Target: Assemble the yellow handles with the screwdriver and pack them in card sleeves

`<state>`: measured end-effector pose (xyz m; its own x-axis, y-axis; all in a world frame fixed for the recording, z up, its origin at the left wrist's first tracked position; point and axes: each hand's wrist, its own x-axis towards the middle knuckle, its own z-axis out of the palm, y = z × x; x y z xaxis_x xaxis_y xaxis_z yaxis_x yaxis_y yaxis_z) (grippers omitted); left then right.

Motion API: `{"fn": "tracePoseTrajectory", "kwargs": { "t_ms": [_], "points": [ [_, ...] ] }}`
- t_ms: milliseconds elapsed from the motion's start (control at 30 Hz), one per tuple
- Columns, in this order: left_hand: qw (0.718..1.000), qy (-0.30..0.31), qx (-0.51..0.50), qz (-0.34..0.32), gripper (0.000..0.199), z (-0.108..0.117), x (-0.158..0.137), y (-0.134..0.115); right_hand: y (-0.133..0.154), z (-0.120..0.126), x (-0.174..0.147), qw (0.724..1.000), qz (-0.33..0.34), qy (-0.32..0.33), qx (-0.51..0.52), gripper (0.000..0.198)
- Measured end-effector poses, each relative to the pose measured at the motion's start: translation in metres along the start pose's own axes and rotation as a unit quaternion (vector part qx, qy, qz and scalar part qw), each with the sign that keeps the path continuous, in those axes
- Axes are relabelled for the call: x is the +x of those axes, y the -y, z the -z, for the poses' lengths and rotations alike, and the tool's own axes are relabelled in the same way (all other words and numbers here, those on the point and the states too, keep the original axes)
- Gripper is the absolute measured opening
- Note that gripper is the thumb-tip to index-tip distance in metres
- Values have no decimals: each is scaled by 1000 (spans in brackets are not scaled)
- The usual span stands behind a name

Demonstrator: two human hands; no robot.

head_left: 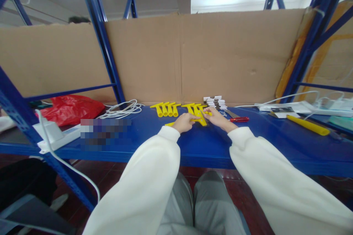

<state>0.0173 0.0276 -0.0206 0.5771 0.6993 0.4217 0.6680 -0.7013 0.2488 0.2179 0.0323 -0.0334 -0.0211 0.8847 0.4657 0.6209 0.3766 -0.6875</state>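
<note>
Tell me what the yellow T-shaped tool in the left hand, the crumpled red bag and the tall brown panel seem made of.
Yellow T-shaped tool: probably moulded plastic with slight sheen, judging by its even colour.
Crumpled red bag: likely thin plastic film, shiny, with highlights along its creases.
Tall brown panel: apparently cardboard, matte, with a vertical fold line.

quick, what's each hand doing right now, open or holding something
Left hand: closed, holding a yellow tool.
Right hand: at the tool's wide end; whether it grips anything cannot be told.
</note>
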Motion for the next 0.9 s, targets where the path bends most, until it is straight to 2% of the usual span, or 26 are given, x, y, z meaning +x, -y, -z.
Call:
{"fn": "tracePoseTrajectory", "kwargs": {
  "t_ms": [100, 200, 333, 467, 667, 733, 800, 867, 900],
  "points": [
    [1000, -15, 2, 9, 42, 1, -1, -1, -1, 0, 1, 997, -47, -3, 53, 9],
    [1000, -30, -3, 5, 43, 1, 0, -1, 0, 2, 2, 997, -45, -7, 64, 3],
    [1000, -21, -13, -12, 42, 0, 0, 0, 4, 4, 0, 996, -49, 14, 71, 1],
    [999, -5, -23, -27, 41, 0, -1, -1, 9, 4, -5, 994, -69, 23, 79, 8],
    [998, -29, -47, -32, 42, 0, 0, -1, 15, 10, -3, 992, -89, 6, 95, 19],
    [997, -51, -60, -26, 42, -1, 1, 0, 11, 19, 2, 994, -96, -19, 50, 25],
    [994, -74, -71, -23, 43, -1, 2, 2, 4, 32, 5, 990, -115, -68, -51, 29],
    [993, -90, -74, -24, 43, -1, 3, 5, -5, 47, 6, 963, -155, -133, -175, 32],
    [992, -95, -74, -25, 44, -1, 3, 6, -11, 55, 5, 949, -173, -143, -220, 34]
  ]
}}
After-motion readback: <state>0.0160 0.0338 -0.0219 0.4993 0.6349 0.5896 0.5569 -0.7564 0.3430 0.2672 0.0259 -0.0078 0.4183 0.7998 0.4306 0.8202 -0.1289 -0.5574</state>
